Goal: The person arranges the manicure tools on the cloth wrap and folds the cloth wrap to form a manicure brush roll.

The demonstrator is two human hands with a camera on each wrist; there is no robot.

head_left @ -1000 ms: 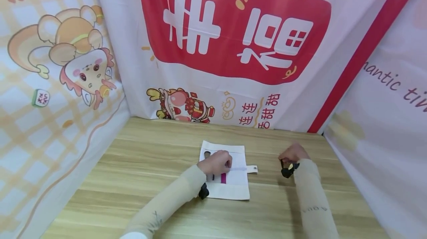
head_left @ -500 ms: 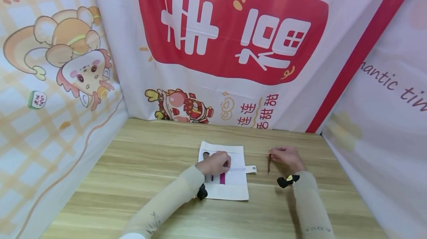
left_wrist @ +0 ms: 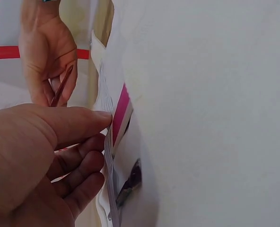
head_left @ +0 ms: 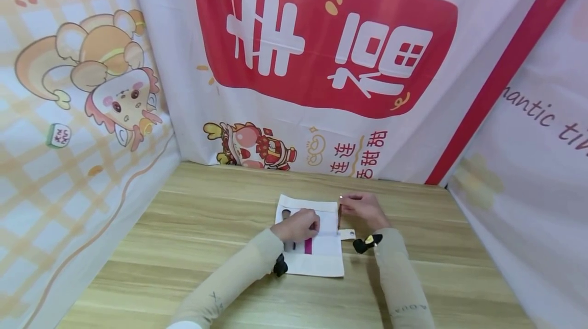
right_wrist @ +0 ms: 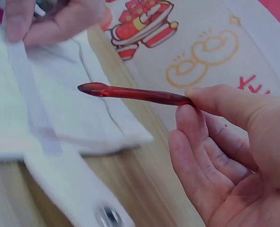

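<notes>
A white fabric roll pouch [head_left: 327,265] lies unfolded on the table. My left hand [head_left: 297,225] is over its middle, thumb and fingers pinching a pale band [right_wrist: 29,90] that runs across the pouch. A brush [head_left: 286,213] and a magenta strip [head_left: 308,246] show beside that hand; the band partly hides what is tucked there. At the pouch's right edge, my right hand [head_left: 365,207] pinches one end of a slim, glossy dark-red stick [right_wrist: 135,93] between thumb and fingers. The stick's free end is broader with a pointed tip, and it points toward the band.
A strap with a metal snap [right_wrist: 109,216] sticks out from the pouch's right side. Bare wood tabletop [head_left: 206,217] surrounds the pouch. Printed cloth hangings [head_left: 257,109] close off the back and both sides.
My right hand has come leftward from the right part of the table to the pouch's edge, carrying the dark-red stick. My left hand has stayed in place on the band.
</notes>
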